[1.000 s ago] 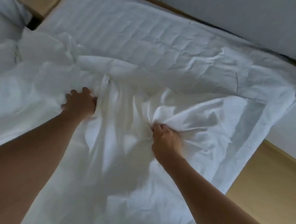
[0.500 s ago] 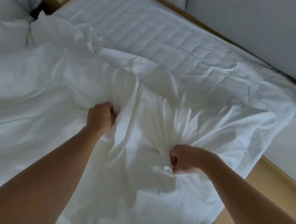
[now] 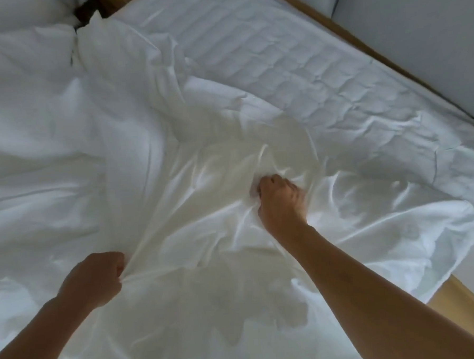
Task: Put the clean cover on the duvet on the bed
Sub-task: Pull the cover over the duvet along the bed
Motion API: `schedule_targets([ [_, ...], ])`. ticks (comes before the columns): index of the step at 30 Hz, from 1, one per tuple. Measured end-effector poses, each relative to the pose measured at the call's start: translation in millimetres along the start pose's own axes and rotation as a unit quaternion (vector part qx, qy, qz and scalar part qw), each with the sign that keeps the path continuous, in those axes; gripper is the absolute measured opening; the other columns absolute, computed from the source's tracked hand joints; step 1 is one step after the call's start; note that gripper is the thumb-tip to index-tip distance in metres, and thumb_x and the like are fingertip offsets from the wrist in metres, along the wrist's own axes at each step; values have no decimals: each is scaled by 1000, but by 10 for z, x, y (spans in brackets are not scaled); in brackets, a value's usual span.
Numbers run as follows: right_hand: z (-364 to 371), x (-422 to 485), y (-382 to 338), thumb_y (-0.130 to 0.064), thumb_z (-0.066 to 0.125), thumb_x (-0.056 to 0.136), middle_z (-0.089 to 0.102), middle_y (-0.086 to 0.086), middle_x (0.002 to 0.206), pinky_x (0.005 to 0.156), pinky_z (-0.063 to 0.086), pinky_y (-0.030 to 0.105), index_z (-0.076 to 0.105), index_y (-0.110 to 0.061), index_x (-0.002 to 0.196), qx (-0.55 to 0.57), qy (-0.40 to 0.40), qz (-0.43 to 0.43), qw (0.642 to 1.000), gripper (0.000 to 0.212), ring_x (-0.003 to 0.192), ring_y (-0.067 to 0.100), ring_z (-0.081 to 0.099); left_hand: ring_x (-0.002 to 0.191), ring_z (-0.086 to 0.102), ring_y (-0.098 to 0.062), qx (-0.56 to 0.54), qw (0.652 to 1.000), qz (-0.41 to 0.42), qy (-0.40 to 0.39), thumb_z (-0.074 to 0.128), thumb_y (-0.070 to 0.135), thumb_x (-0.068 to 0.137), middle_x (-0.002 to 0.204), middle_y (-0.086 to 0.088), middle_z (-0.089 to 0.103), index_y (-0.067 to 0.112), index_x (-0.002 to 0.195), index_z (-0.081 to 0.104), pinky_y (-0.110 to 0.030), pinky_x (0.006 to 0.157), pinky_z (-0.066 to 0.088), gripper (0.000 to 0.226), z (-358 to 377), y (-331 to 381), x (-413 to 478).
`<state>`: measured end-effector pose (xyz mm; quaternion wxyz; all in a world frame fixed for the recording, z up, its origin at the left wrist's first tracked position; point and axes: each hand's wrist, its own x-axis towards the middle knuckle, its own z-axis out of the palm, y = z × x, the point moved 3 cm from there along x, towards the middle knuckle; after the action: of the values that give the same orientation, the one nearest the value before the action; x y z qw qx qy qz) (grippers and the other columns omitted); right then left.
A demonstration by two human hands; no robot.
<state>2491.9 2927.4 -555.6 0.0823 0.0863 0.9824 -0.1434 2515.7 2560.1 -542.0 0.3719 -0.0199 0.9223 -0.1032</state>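
A white duvet cover (image 3: 193, 198) lies crumpled across the bed, stretched into folds between my two hands. My left hand (image 3: 95, 280) grips a bunch of the cover near the lower left. Farther up, at the middle right, my right hand (image 3: 279, 201) grips another bunch of the fabric. The quilted white duvet (image 3: 293, 66) lies flat beyond the cover toward the upper right, partly hidden under it.
White pillows (image 3: 23, 45) lie at the top left by a dark gap. The wooden bed frame (image 3: 462, 304) shows at the lower right and runs along the grey wall (image 3: 414, 19) at the upper right.
My left hand has pulled back toward me with the cover. My right hand has moved forward and gripped fabric farther up the bed. The view has shifted.
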Motion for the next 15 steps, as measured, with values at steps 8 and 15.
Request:
schedule_targets([
  [8, 74, -650, -291, -13, 68, 87, 64, -9, 75, 59, 45, 22, 63, -18, 78, 111, -446, -140, 877, 11, 68, 10, 59, 100, 64, -26, -15, 968, 126, 215, 69, 31, 87, 105, 1, 67, 28, 109, 67, -38, 87, 44, 22, -1130, 821, 87],
  [15, 126, -619, -378, -20, 78, 83, 53, -15, 66, 59, 37, 16, 56, -26, 64, 53, -573, -160, 802, 29, 60, 5, 47, 97, 64, -35, -90, 958, 182, 202, 58, 15, 93, 105, -10, 64, 12, 114, 64, -47, 86, 54, 22, -1225, 1640, 442],
])
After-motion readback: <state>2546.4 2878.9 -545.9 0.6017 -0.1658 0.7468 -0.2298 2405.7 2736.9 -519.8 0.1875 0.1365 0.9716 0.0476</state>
